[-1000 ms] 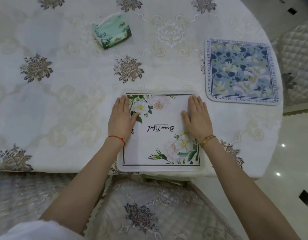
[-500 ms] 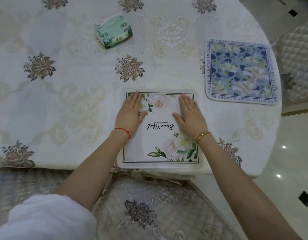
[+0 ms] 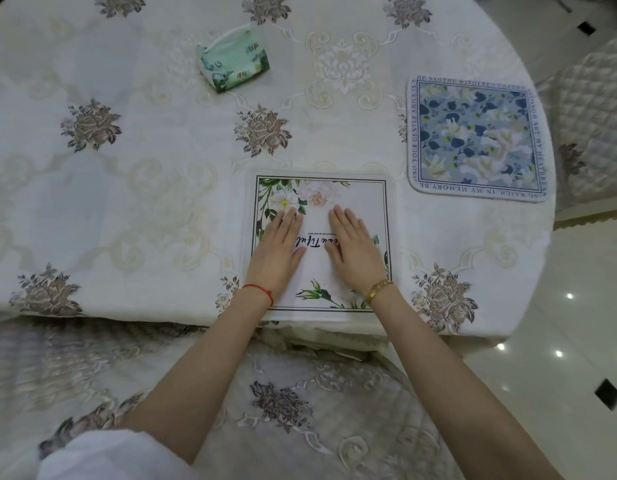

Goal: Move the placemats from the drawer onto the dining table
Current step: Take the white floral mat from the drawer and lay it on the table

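Left hand (image 3: 277, 249): flat, palm down, fingers straight and held together, pressing on the left half of the white floral placemat (image 3: 355, 199). Red string bracelet (image 3: 260, 291) at the wrist.
Right hand (image 3: 355, 249): flat, palm down, fingers straight, pressing on the right half of the same placemat. Gold bracelet (image 3: 378, 289) at the wrist.
Hand spacing: the two hands lie side by side near the mat's middle, close but not touching; part of a script word shows in the gap between the thumbs.
White floral placemat: lies flat on the worktop (image 3: 144, 188) at its near edge, directly in front of the person. Dark thin border line, pale flowers with green leaves at the far left corner and along the near edge. Nothing is gripped; both hands only rest on top.
Blue floral placemat (image 3: 473, 140): flat on the worktop, far right of the white one and apart from it, close to the worktop's right rim. Lettering runs round its border.
Tissue pack (image 3: 232, 60): green and white, soft pack, on the far side of the worktop, left of centre, well apart from both mats.
Worktop cover: cream embroidered cloth with grey-brown flower motifs.
Chair (image 3: 300, 410): similar embroidered cover, pushed under the near edge, below the forearms.
Second chair (image 3: 591, 116): quilted cover, at right edge of view.
Floor (image 3: 560, 341): glossy pale tiles with small dark inserts, lower right.
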Tool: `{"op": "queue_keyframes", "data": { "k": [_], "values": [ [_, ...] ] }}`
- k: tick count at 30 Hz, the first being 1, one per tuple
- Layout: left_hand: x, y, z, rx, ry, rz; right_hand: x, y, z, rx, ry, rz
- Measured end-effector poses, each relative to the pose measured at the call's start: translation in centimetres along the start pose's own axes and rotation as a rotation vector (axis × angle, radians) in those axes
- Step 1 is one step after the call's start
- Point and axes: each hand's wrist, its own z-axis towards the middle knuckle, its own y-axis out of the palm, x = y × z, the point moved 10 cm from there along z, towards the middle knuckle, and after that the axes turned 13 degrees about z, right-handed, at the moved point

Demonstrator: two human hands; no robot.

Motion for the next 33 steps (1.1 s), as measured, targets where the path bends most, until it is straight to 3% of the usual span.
{"op": "queue_keyframes", "data": {
  "k": [10,13,19,29,33],
  "values": [
    [-4.8,-0.1,-4.9,-0.004,-0.130,0.032,6.0,-3.7,-7.2,0.093,0.121,-0.036],
    [-3.8,-1.0,-6.7,0.017,-0.139,-0.018,4.2,-3.5,-8.7,0.144,0.098,-0.014],
    [2.5,0.1,-8.1,-0.024,0.016,0.002,-0.4,2.0,-8.7,0.010,0.034,0.026],
    [-1.6,0.4,-11.4,-0.030,-0.090,0.023,4.5,-0.3,-14.4,0.027,0.092,-0.033],
    [-1.5,-0.4,-12.2,-0.009,-0.134,-0.015,2.9,-0.6,-14.7,0.073,0.093,-0.015]
  ]
}}
